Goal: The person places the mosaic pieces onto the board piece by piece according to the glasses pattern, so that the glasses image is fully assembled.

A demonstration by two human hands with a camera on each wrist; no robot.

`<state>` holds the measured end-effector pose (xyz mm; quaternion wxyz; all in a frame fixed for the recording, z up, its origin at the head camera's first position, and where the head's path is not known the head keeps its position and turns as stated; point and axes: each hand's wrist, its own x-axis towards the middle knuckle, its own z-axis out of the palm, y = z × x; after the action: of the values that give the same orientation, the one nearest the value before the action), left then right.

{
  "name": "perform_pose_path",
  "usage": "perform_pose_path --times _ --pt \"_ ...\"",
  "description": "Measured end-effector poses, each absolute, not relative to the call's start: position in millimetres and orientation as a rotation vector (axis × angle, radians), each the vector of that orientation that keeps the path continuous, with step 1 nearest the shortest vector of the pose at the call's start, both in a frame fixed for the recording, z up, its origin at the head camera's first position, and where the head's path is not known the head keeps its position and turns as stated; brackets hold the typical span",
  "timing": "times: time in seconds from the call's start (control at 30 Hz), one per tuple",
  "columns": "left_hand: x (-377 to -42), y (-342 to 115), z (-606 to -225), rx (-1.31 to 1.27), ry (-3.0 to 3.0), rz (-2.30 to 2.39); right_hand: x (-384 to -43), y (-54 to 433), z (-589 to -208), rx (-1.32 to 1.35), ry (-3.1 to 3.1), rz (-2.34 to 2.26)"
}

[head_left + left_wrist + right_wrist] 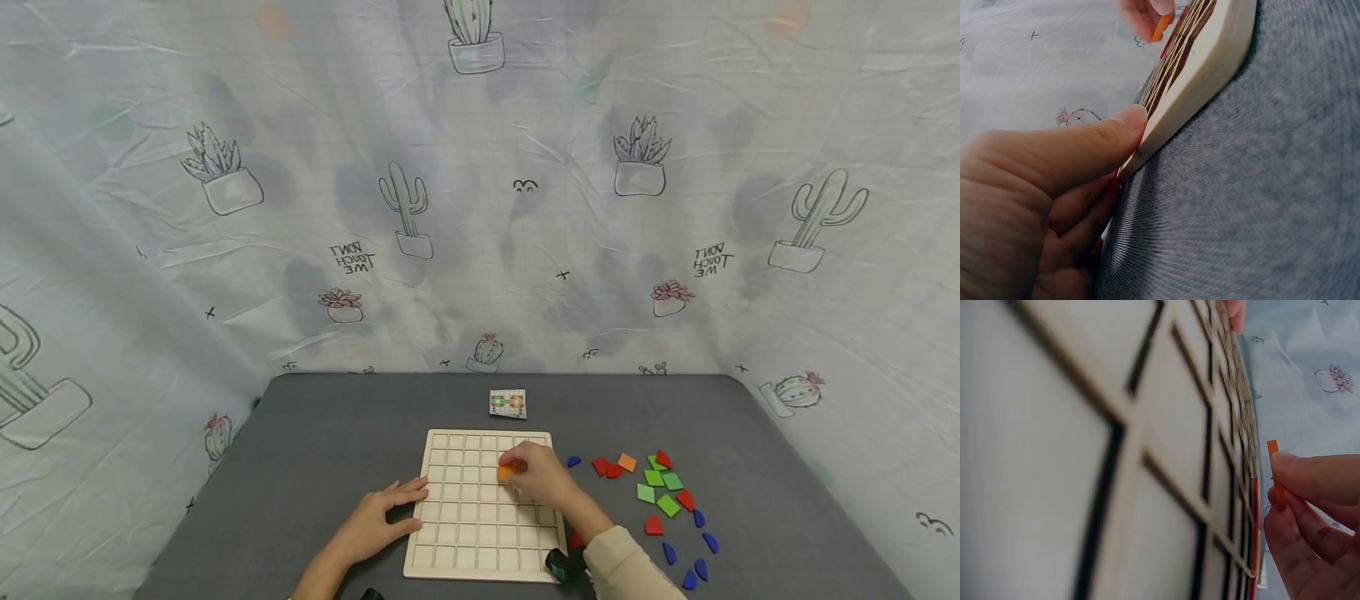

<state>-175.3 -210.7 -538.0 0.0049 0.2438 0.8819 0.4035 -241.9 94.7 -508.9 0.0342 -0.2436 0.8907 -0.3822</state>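
Note:
Over the upper right of a wooden grid board (pixel 456 533), my right hand (pixel 542 477) pinches an orange square tile (pixel 506 472) between thumb and fingers. In the right wrist view the orange tile (pixel 1277 475) is seen edge-on, with red pieces (pixel 1255 500) in the board beyond it. My left hand (pixel 378 518) lies at the board's left edge, fingers extended and touching the frame. The left wrist view shows the left thumb (pixel 1100 147) against the board's rim (pixel 1200 81). Part of the board's right side is hidden under my right hand and forearm.
Right of the board lie scattered tiles: green squares (pixel 654 478), red pieces (pixel 654 525), blue half-rounds (pixel 710 543) and an orange square (pixel 627 462). A printed pattern card (pixel 507 403) lies behind the board on the grey table (pixel 337 442). A patterned curtain (pixel 480 208) hangs behind.

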Motion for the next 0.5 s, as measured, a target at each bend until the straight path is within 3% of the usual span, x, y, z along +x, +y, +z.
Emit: perform_pose_path --times 0.5 --pt "-176.1 -211.7 -539.8 0.743 2.760 1.270 -241.8 88.9 -510.9 -0.790 2.836 -1.018"
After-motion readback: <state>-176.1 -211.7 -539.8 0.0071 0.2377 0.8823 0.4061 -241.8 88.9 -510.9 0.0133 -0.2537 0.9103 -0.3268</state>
